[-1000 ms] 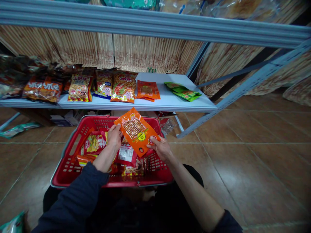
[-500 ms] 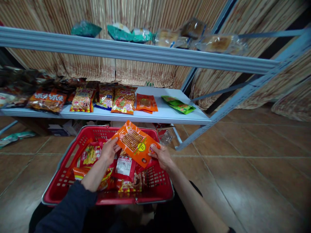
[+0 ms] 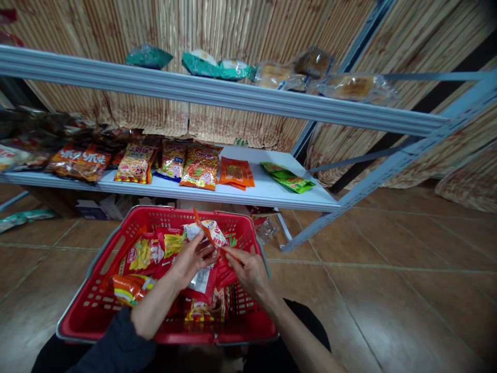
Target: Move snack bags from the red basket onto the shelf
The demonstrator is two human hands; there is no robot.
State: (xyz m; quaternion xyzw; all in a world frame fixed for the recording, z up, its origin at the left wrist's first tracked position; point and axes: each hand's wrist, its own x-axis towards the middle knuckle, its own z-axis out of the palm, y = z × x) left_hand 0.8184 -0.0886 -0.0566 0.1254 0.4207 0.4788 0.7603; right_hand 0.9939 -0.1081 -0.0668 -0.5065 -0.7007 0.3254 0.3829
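Observation:
An orange snack packet is seen almost edge-on above the red shopping basket. My right hand pinches its lower right end between thumb and fingers. At its upper left side, my left hand has its fingertips against the packet, the lower fingers a little apart. The packet's face is turned from view. Below the hands, the basket holds several snack bags, among them a red bag with yellow snacks, an orange bag and a red bag with a pale label.
A metal shelf stands behind the basket. On its lower board lie an orange packet, green packets and several snack bags. Wrapped bread and teal packs are on the upper board. Tiled floor lies to the right.
The orange packet has turned from showing its printed front to nearly edge-on, between both hands. The view has shifted slightly, so shelf and basket appear lower.

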